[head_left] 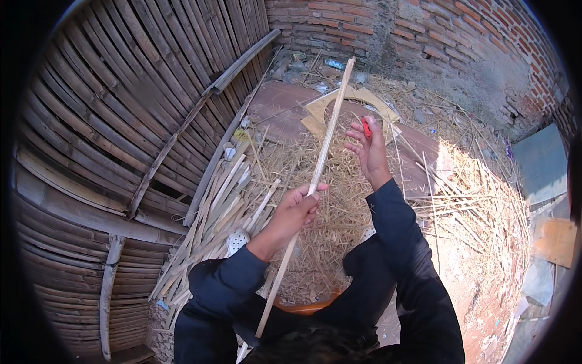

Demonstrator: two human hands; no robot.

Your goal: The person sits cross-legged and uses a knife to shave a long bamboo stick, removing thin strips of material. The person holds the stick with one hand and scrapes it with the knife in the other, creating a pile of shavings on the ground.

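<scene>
We've got the long pale strip (332, 124) slanting from top centre to lower centre, our left hand (295, 209) wrapped around its middle! Just right of it, our right hand (371, 151) holds a small red object (366, 127); shavings (345, 224) mid-frame, slatted wall (121, 67) upper left.

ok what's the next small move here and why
Probably bring the right hand, with its small red object, in to the pale strip: the left hand already grips it, while the right appears apart from it.
</scene>
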